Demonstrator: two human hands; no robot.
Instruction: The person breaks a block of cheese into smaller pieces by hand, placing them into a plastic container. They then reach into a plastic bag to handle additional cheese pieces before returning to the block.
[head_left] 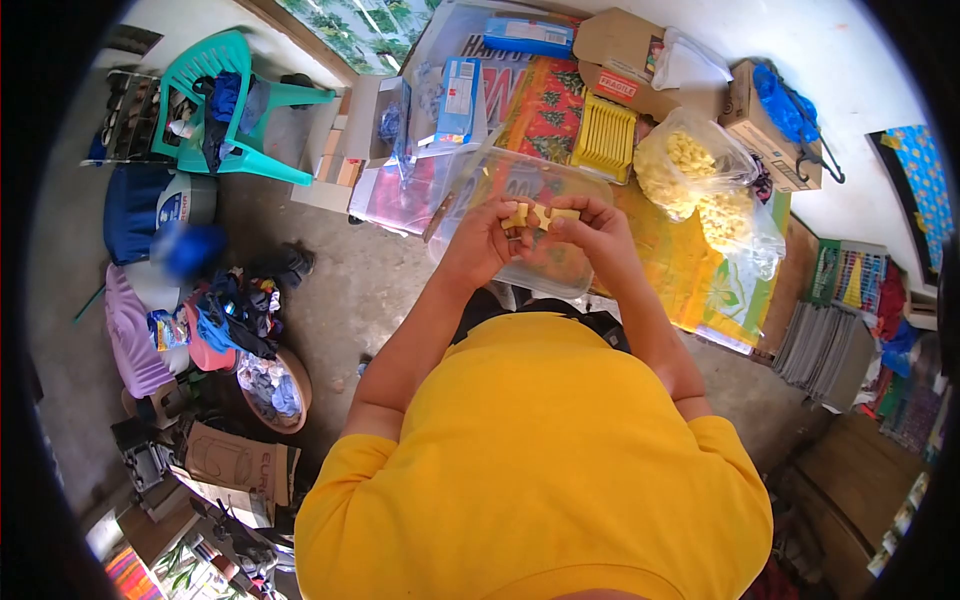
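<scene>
Over a clear plastic tub, my left hand and my right hand come close together. Each is closed on a small yellow piece, pinched between thumb and fingers. The left yellow piece and the right yellow piece are held almost end to end; their exact kind I cannot tell. To the right of the tub lies a clear plastic bag filled with similar small yellow pieces. A row of yellow slats sits on the table behind my right hand.
An open cardboard box and blue-and-white boxes stand toward the back of the table. The yellow tablecloth runs along the right. At left are a green plastic chair and a basin of cloth on the floor.
</scene>
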